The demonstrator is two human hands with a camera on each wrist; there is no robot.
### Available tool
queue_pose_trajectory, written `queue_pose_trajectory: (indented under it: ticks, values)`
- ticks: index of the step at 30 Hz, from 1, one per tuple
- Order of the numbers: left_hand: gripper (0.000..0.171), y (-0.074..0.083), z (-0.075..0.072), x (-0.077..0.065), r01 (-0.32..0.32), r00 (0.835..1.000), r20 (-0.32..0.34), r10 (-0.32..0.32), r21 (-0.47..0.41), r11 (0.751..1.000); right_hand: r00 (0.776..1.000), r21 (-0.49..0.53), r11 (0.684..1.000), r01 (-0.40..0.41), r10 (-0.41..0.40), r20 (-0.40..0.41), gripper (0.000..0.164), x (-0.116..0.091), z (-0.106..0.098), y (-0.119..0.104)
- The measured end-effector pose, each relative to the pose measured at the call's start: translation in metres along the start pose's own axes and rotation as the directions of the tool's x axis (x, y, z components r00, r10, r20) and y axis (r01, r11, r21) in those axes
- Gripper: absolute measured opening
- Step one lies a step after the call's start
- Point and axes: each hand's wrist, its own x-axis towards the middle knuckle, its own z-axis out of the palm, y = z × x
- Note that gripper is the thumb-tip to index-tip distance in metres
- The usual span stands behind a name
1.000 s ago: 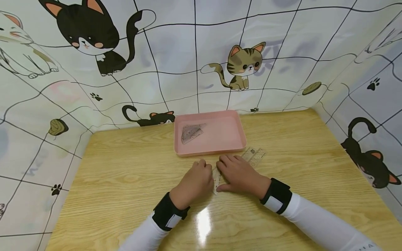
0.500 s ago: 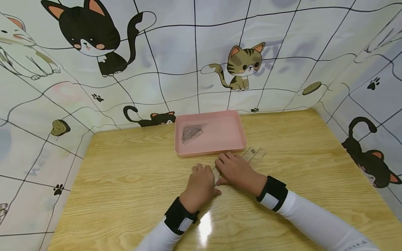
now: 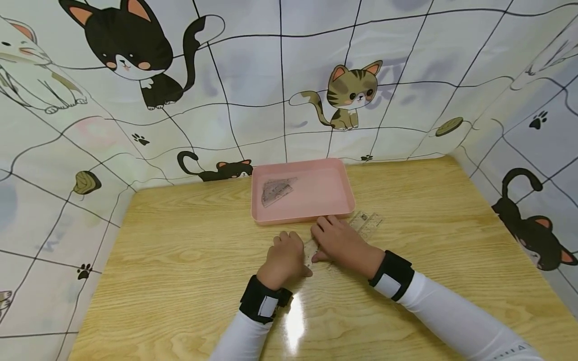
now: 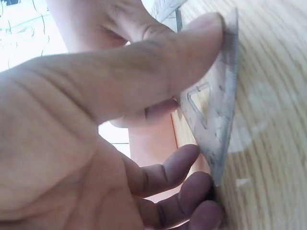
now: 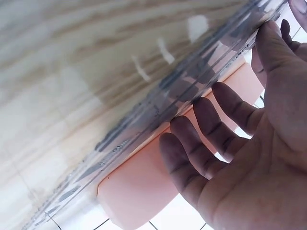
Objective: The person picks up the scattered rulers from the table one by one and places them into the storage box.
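Observation:
A clear set square (image 4: 216,112) with a triangular cutout lies close against the table, seen in the left wrist view. My left hand (image 3: 284,258) holds it, thumb over its upper end and curled fingertips at its lower corner. In the head view only a slim part of the set square (image 3: 309,251) shows between the hands. My right hand (image 3: 345,245) rests its fingertips and thumb along a clear ruler (image 5: 182,96) with dark markings. Beyond that hand, the far ends of two clear strips (image 3: 371,225) stick out, one bearing a small dark square; the palm hides the rest.
A pink tray (image 3: 320,218) stands at the back of the table, just beyond my right fingertips. Inside it lies a transparent, dark-marked triangular piece (image 3: 277,192). Cat-printed cloth (image 3: 253,75) walls the back and both sides of the wooden table (image 3: 180,281).
My left hand has shifted right and its thumb has spread out toward the right. The clear piece between the hands has tilted. My right hand has slid slightly toward the tray.

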Motion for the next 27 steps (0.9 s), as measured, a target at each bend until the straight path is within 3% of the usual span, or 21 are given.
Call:
queue_pose_trajectory:
  ticks: [10, 14, 16, 21, 27]
  values:
    - [0.069, -0.005, -0.001, 0.001, -0.007, 1.000, -0.021, 0.004, -0.119, 0.993, 0.998, 0.079, 0.997, -0.013, 0.009, 0.056, 0.053, 0.001, -0.004, 0.007]
    - [0.067, -0.006, -0.002, 0.000, -0.044, 0.999, -0.036, 0.039, -0.147, 0.988, 0.998, 0.069, 0.998, -0.015, 0.011, 0.054, 0.052, 0.002, -0.005, 0.006]
    - [0.056, -0.006, -0.002, 0.000, -0.077, 0.996, -0.056, 0.070, -0.142, 0.987, 0.998, 0.073, 0.997, -0.024, 0.020, 0.055, 0.052, 0.002, -0.006, 0.005]
    - [0.014, -0.009, -0.004, 0.001, -0.167, 0.977, -0.154, 0.146, -0.132, 0.977, 0.998, 0.076, 0.996, -0.038, 0.034, 0.050, 0.052, 0.002, -0.006, 0.004]
    - [0.021, -0.014, -0.004, 0.004, -0.246, 0.948, -0.251, 0.194, -0.193, 0.950, 1.000, 0.047, 0.999, -0.009, 0.009, 0.013, 0.055, 0.002, -0.004, 0.004]
